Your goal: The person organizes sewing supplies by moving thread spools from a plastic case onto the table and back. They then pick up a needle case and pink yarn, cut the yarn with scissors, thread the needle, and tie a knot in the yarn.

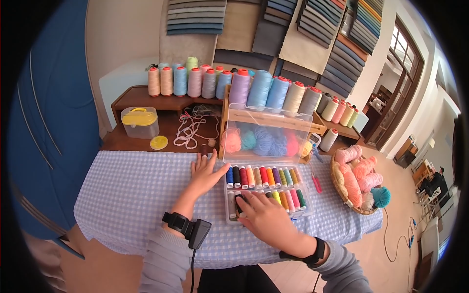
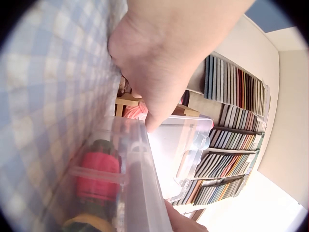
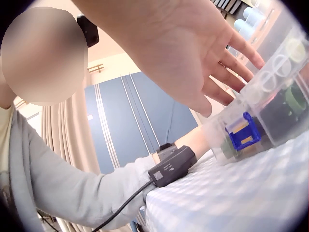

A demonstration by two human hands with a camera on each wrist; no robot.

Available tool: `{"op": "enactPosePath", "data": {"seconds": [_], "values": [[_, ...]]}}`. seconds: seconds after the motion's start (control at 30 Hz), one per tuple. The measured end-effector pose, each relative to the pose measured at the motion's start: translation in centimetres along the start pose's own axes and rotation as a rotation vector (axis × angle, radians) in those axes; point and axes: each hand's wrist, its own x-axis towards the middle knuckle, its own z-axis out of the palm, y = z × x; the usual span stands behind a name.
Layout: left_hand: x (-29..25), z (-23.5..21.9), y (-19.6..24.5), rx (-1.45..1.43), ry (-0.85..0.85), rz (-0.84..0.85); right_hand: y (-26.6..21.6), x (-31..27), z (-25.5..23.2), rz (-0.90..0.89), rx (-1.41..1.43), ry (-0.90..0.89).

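A clear plastic thread box (image 1: 227, 215) stands with its transparent lid (image 1: 305, 128) raised, two rows of coloured thread spools (image 1: 244, 177) inside. My right hand (image 1: 268, 219) is over the left part of the front row, fingers stretched out above dark spools (image 1: 239, 207); in the right wrist view its palm shows beside the box wall. My left hand (image 1: 205, 175) rests on the checked cloth left of the box, fingers spread, thumb at the box's corner. A small dark brown piece (image 1: 204, 150) sits right at its fingertips.
Right of the box are pink-handled scissors (image 1: 317, 184) and a wicker basket (image 1: 338, 181) of yarn. Behind, large thread cones (image 1: 260, 89) stand on a wooden rack. A yellow-lidded container (image 1: 140, 123) and tangled cord (image 1: 191, 128) lie at the back left.
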Motion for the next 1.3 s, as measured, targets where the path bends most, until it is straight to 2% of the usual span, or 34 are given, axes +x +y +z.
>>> {"op": "enactPosePath", "data": {"seconds": [0.13, 0.23, 0.3, 0.33, 0.37, 0.43, 0.47, 0.53, 0.57, 0.63, 0.9, 0.97, 1.07, 1.17, 1.23, 1.27, 1.3], "values": [[-0.1, -0.1, 0.1, -0.027, -0.005, -0.003, 3.6, -0.5, -2.9, 0.116, 0.172, 0.024], [-0.1, -0.1, 0.1, -0.016, -0.02, -0.015, 8.7, -0.9, -4.3, 0.196, 0.307, 0.056], [0.0, -0.2, 0.2, -0.009, -0.026, -0.019, 11.5, -0.7, -4.8, 0.423, 0.66, 0.113], [0.0, -0.2, 0.2, -0.005, -0.029, -0.026, 13.2, -0.5, -3.9, 0.512, 0.991, 0.246], [0.0, -0.2, 0.3, 0.001, -0.025, -0.023, 14.0, -0.9, -3.9, 0.628, 1.205, 0.318], [0.0, -0.1, 0.2, 0.011, -0.028, -0.045, 17.0, -1.6, -2.0, 0.803, 1.498, 0.411], [0.1, 0.0, 0.1, 0.007, -0.018, -0.044, 18.8, -2.1, -0.4, 0.789, 1.506, 0.417], [0.2, 0.0, 0.0, 0.005, -0.015, -0.043, 22.1, -3.1, 3.1, 0.943, 1.876, 0.432], [0.2, -0.1, 0.0, -0.006, -0.023, -0.044, 23.2, -3.4, 4.4, 0.93, 1.886, 0.437], [0.1, -0.4, 0.2, 0.011, -0.025, -0.04, 24.4, -3.8, 6.5, 0.984, 2.039, 0.323], [-0.2, -0.7, 0.9, -0.086, -0.018, -0.047, 24.0, -4.5, 9.2, 0.976, 2.103, 0.341], [-0.2, -0.8, 0.9, -0.089, -0.016, -0.045, 23.2, -4.4, 8.7, 0.866, 1.978, 0.306], [-0.4, -1.1, 1.0, -0.129, -0.044, -0.043, 22.3, -4.4, 8.4, 0.815, 1.874, 0.311], [-0.6, -1.3, 1.1, -0.204, -0.043, -0.004, 21.6, -4.2, 8.1, 0.847, 1.845, 0.332], [-1.7, -1.8, 2.6, -0.495, -0.028, -0.222, 21.6, -4.3, 8.2, 0.829, 1.858, 0.34], [-2.0, -2.0, 3.8, -0.496, -0.029, -0.08, 21.6, -4.4, 8.3, 0.805, 1.864, 0.334], [-1.9, -1.8, 3.8, -0.491, -0.037, -0.079, 21.6, -4.4, 8.3, 0.811, 1.867, 0.343]]}}
